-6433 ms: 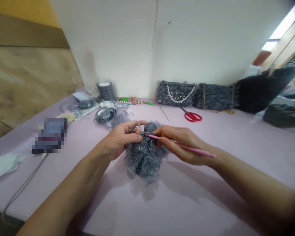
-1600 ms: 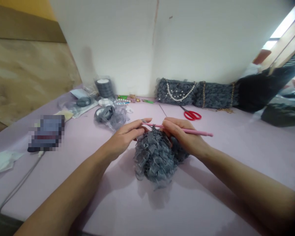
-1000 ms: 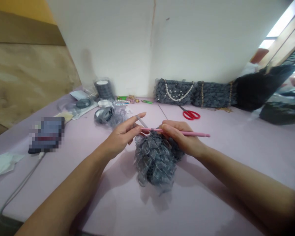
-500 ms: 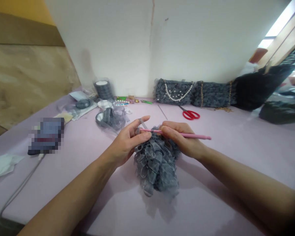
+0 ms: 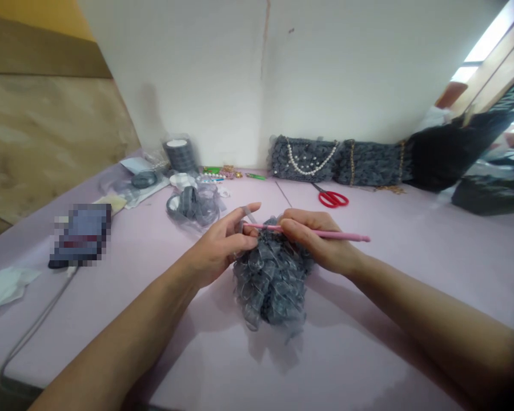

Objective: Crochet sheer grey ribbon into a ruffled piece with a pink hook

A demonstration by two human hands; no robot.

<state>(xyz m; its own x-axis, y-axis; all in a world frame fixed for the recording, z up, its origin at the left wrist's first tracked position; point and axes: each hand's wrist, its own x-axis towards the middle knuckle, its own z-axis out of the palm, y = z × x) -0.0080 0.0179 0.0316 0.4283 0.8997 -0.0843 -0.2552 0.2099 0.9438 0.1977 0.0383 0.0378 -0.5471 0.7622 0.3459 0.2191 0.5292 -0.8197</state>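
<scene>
The right hand (image 5: pixel 317 241) pinches a pink crochet hook (image 5: pixel 329 233) pencil-style, its grip pressed tight to steady the tip; the left hand (image 5: pixel 218 249) pinches the ruffled grey ribbon work (image 5: pixel 272 285) up towards that tip

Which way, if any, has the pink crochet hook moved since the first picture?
Yes: the pink crochet hook has swung, its handle end now nearer the red-handled scissors, and it runs almost level instead of slanting down rightward.
</scene>
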